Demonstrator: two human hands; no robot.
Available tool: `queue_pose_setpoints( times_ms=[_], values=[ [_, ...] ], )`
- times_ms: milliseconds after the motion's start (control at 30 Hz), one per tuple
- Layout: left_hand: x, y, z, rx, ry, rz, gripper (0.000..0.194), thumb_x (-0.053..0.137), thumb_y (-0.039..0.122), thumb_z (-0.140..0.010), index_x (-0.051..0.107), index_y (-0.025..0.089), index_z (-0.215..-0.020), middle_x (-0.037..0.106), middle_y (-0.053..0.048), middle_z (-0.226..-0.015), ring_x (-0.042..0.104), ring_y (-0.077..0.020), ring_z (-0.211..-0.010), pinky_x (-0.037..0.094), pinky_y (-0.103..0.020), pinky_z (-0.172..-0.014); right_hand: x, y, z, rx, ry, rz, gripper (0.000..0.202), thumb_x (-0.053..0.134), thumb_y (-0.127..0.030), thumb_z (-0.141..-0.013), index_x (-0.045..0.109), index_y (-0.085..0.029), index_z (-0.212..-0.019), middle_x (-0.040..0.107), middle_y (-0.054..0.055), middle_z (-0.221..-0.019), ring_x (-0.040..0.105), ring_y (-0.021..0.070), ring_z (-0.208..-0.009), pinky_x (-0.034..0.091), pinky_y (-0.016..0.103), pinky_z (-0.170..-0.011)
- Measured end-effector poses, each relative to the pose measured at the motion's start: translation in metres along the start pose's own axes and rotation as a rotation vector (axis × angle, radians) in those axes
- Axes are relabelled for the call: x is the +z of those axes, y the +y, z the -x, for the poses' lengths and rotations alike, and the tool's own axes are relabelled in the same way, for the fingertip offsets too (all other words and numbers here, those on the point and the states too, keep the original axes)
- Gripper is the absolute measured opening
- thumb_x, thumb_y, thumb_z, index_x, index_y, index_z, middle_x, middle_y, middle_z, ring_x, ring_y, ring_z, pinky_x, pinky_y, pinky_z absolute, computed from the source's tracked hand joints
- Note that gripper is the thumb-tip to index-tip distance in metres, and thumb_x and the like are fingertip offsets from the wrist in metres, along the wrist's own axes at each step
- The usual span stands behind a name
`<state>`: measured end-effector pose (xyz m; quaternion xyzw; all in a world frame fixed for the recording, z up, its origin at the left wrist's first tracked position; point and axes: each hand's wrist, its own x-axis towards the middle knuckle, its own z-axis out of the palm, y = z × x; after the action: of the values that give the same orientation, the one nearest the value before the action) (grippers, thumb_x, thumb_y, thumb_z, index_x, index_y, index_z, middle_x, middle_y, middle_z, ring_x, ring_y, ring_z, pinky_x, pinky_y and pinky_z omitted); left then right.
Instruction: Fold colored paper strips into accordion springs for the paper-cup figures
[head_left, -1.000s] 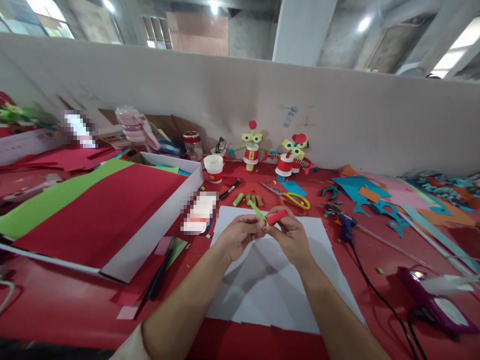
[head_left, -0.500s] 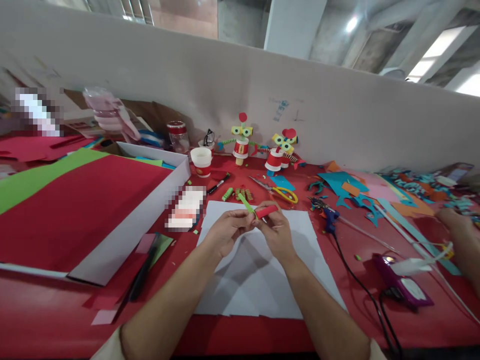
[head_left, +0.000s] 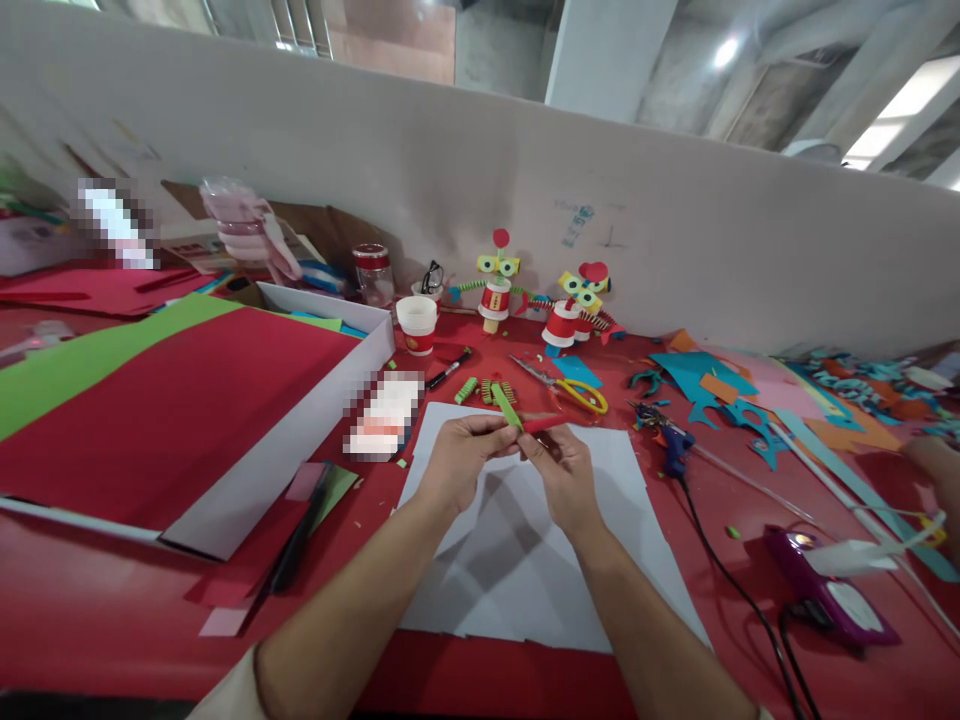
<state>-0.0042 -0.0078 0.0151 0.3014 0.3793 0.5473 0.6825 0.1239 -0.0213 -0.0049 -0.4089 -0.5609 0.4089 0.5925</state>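
My left hand (head_left: 469, 455) and my right hand (head_left: 561, 470) meet above a white sheet (head_left: 517, 590), fingertips pinched together. Between them is a pair of paper strips, one green (head_left: 506, 406) and one red (head_left: 546, 424), crossing at the fingertips. The green strip points up and away from me; the red one runs right, over the right hand's fingers. My left hand grips near the crossing, and my right holds the red side. Fingers hide the exact join. Just beyond lie several folded green paper springs (head_left: 487, 391).
Scissors (head_left: 577, 393), a black pen (head_left: 448, 368) and a paper cup (head_left: 417, 325) lie farther back. Paper-cup figures (head_left: 495, 295) stand against the wall. A glue gun (head_left: 676, 450) and purple power strip (head_left: 829, 585) are right; a white box (head_left: 300, 430) is left. Another person's arm (head_left: 934, 470) shows far right.
The view has turned slightly left, shifting everything rightward. The green strip has swung a little, and the red strip now lies flatter across my right fingers. Both hands keep their hold.
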Motion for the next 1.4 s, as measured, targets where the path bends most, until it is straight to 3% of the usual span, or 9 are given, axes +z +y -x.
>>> queue_pose_setpoints(
  times_ms=[133, 300, 467, 733, 933, 1133, 1400],
  values=[
    [0.000, 0.003, 0.001, 0.007, -0.014, -0.045, 0.026, 0.086, 0.025, -0.044, 0.073, 0.013, -0.062, 0.067, -0.003, -0.060, 0.059, -0.0128, -0.058, 0.053, -0.032, -0.070, 0.002, -0.001, 0.001, 0.014, 0.011, -0.072, 0.013, 0.066, -0.029, -0.078, 0.070, -0.024, -0.089, 0.065, 0.002, -0.092, 0.057, 0.0146, -0.074, 0.047, 0.028, -0.065],
    [-0.001, -0.003, 0.002, 0.078, -0.078, -0.075, 0.018, 0.079, 0.021, -0.058, 0.075, 0.014, -0.074, 0.070, -0.003, -0.067, 0.060, -0.0127, -0.061, 0.051, -0.030, -0.071, 0.002, -0.002, -0.001, 0.043, 0.034, -0.161, 0.006, 0.066, -0.023, -0.077, 0.069, -0.023, -0.082, 0.063, -0.001, -0.080, 0.056, 0.0118, -0.066, 0.046, 0.027, -0.063],
    [0.001, -0.008, 0.004, 0.128, -0.113, -0.117, 0.020, 0.076, 0.019, -0.061, 0.076, 0.016, -0.081, 0.071, -0.003, -0.070, 0.060, -0.0141, -0.066, 0.049, -0.030, -0.073, 0.004, 0.000, -0.003, 0.087, 0.117, -0.220, 0.006, 0.067, -0.022, -0.073, 0.067, -0.022, -0.079, 0.064, -0.002, -0.071, 0.055, 0.0120, -0.063, 0.045, 0.028, -0.061],
    [0.008, -0.007, 0.008, 0.155, -0.091, -0.074, 0.021, 0.078, 0.022, -0.061, 0.076, 0.016, -0.081, 0.071, -0.004, -0.073, 0.060, -0.0143, -0.067, 0.048, -0.030, -0.073, 0.009, 0.000, -0.002, 0.169, 0.212, -0.305, 0.008, 0.070, -0.026, -0.070, 0.067, -0.020, -0.075, 0.061, -0.002, -0.064, 0.049, 0.0111, -0.059, 0.043, 0.027, -0.059],
    [0.009, -0.007, 0.008, 0.125, 0.000, -0.030, 0.025, 0.080, 0.021, -0.057, 0.074, 0.013, -0.080, 0.071, -0.005, -0.073, 0.061, -0.0141, -0.066, 0.049, -0.031, -0.073, 0.010, -0.001, -0.001, 0.164, 0.179, -0.389, 0.007, 0.070, -0.024, -0.070, 0.069, -0.021, -0.077, 0.063, -0.002, -0.070, 0.053, 0.0117, -0.064, 0.044, 0.027, -0.064],
    [0.009, -0.004, 0.008, 0.116, -0.024, -0.085, 0.017, 0.078, 0.022, -0.061, 0.072, 0.013, -0.074, 0.069, -0.003, -0.068, 0.061, -0.0136, -0.063, 0.050, -0.031, -0.072, 0.010, 0.000, -0.002, 0.179, 0.173, -0.331, 0.004, 0.068, -0.020, -0.070, 0.070, -0.020, -0.074, 0.064, -0.002, -0.066, 0.053, 0.0110, -0.062, 0.043, 0.026, -0.062],
    [0.009, -0.007, 0.007, 0.109, 0.038, -0.072, 0.014, 0.077, 0.025, -0.063, 0.071, 0.013, -0.068, 0.067, -0.002, -0.063, 0.061, -0.0129, -0.060, 0.050, -0.030, -0.070, 0.010, -0.005, -0.003, 0.268, 0.149, -0.340, 0.008, 0.070, -0.026, -0.068, 0.067, -0.019, -0.070, 0.063, -0.002, -0.062, 0.053, 0.0109, -0.059, 0.042, 0.027, -0.060]
  ],
)
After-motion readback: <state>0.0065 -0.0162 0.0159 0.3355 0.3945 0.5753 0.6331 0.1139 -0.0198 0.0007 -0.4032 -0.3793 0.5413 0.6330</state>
